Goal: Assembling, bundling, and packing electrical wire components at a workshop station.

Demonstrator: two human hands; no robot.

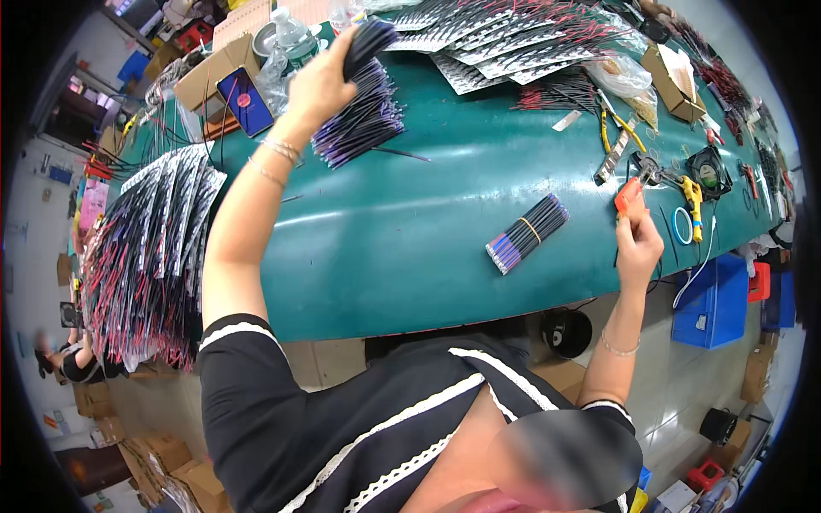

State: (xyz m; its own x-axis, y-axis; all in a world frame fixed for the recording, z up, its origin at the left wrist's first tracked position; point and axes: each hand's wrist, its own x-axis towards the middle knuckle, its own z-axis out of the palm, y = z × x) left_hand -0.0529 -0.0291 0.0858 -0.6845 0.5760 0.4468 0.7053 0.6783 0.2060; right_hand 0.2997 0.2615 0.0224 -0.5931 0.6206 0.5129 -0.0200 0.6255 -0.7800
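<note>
At the far side of the table, my left hand is closed around a bundle of black wires with purple-blue ends. This bundle is above a larger pile of similar wires. To the right, my right hand grips an orange-handled tool; its working end is hard to make out. Between my hands, a wire bundle tied with a tan rubber band lies slantwise on the green table, touched by neither hand.
White sheets with red and black wires overhang the left edge; more sheets lie at the back. A phone leans against a cardboard box. Yellow-handled pliers, a small fan and a yellow tool are right. Below stands a blue crate.
</note>
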